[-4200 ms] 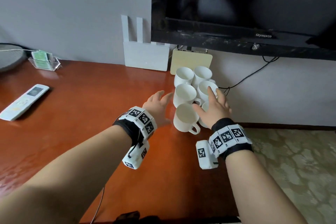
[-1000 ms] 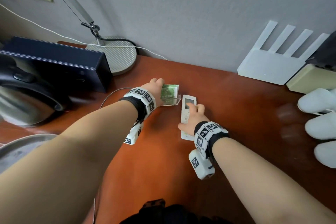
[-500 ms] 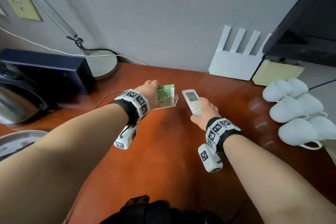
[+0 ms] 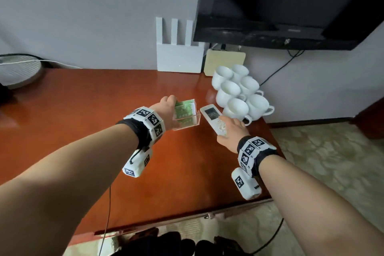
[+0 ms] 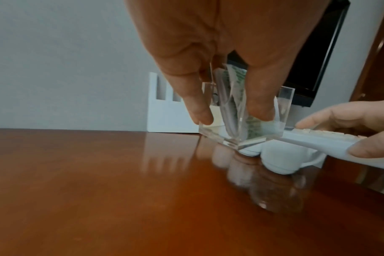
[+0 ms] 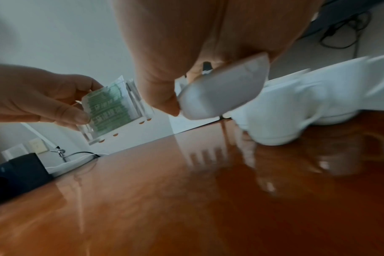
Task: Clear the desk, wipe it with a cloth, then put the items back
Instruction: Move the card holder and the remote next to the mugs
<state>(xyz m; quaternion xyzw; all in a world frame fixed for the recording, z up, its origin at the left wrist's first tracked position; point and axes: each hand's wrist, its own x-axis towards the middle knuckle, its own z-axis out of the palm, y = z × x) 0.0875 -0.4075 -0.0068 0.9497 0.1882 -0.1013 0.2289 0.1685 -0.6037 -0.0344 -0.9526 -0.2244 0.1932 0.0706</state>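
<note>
the left hand (image 4: 166, 108) pinches a clear holder (image 4: 187, 117) of green packets by its wall, lifted off the counter (image 4: 83, 110). just to its right, the right hand (image 4: 230, 131) clamps a white remote (image 4: 212, 116) in curled fingers, also raised. farther right stand the white cups (image 4: 239, 91), near the counter's corner. to land both well, i judge it best to lower them level beside the cups without nudging them, and keep the holder upright so the packets stay in.
</note>
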